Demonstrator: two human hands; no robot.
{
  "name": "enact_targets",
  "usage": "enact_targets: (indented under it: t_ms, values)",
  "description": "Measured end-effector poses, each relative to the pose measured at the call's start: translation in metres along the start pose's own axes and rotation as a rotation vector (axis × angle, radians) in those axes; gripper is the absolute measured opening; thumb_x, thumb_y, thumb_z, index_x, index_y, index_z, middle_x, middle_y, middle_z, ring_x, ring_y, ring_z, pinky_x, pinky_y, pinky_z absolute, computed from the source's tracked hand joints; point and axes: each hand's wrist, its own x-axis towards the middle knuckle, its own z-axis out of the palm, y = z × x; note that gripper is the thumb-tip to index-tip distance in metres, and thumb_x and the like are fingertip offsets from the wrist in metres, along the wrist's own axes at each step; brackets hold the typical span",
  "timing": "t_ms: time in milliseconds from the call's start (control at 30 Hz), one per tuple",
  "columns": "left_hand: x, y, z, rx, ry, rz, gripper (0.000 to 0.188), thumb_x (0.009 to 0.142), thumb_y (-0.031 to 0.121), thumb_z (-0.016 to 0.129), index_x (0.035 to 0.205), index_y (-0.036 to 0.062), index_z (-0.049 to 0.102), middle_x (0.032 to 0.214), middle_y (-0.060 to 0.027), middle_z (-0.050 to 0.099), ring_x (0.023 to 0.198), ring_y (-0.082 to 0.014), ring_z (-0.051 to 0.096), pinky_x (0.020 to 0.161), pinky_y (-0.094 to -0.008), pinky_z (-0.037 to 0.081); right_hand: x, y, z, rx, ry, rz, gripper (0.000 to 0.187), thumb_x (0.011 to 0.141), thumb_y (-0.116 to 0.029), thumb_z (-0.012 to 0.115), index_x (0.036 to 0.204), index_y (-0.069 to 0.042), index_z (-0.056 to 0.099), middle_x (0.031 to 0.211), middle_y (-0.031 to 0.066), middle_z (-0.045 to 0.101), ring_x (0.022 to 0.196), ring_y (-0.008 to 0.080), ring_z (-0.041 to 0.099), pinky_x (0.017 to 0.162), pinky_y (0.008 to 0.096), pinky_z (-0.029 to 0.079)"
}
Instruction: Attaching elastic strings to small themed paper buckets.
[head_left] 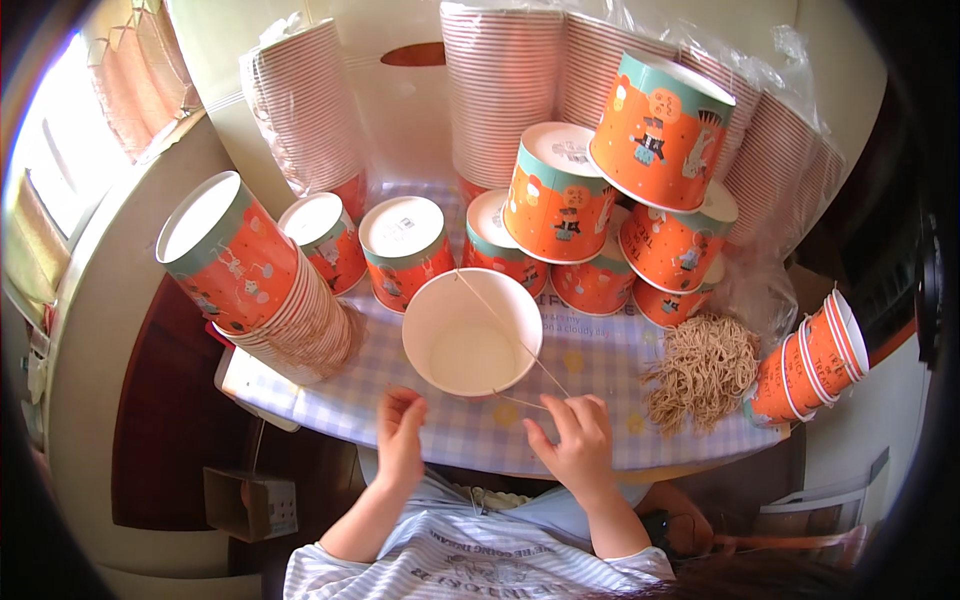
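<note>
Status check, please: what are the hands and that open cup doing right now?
Right hand pinching thin string stretched over open paper cup. Left hand curled beside cup, seemingly empty. String pile to the right.

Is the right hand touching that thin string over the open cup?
Touching: the head view shows the right hand pinching the string stretched across the open cup.

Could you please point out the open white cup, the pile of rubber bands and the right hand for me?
open cup [470, 352]: head view, inner bottom.
rubber band pile [703, 370]: head view, middle of heap.
right hand [577, 443]: head view, back of hand.
</note>
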Motion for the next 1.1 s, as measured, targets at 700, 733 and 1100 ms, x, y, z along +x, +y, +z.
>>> enact_targets:
  t_ms: [700, 733, 1100]
  values:
    - [0.128, 0.112, 0.035, 0.94, -0.38, 0.624, 0.019, 0.08, 0.016, 0.056, 0.088, 0.0006, 0.049, 0.075, -0.0143, 0.056, 0.066, -0.0272, 0.057, 0.058, -0.0362, 0.044, 0.078, -0.07, -0.036, 0.734, 0.111, -0.369, 0.037, 0.07, -0.004, 0.064, 0.104, -0.006, 0.048, 0.096, 0.0109, 0.048, 0.074, 0.0156, 0.051, 0.06, 0.0251, 0.044]
    - [0.121, 0.122, 0.034, 0.859, -0.3, 0.756, 0.018, 0.081, 0.015, 0.055, 0.086, 0.0006, 0.047, 0.073, -0.0147, 0.054, 0.063, -0.0282, 0.057, 0.056, -0.037, 0.043, 0.079, -0.081, -0.036, 0.689, 0.11, -0.421, 0.039, 0.07, -0.006, 0.066, 0.104, -0.006, 0.048, 0.097, 0.0113, 0.048, 0.075, 0.0171, 0.051, 0.061, 0.026, 0.045]
    - [0.155, 0.263, -0.049, 0.349, 0.003, 1.067, 0.011, 0.075, 0.004, 0.06, 0.082, 0.0025, 0.05, 0.067, -0.0062, 0.054, 0.063, -0.0124, 0.053, 0.056, -0.0252, 0.042, 0.127, -0.16, -0.012, 0.415, 0.078, -0.764, 0.074, 0.067, -0.009, 0.069, 0.128, 0.001, 0.027, 0.115, 0.019, 0.042, 0.08, 0.0234, 0.053, 0.073, 0.0341, 0.044]
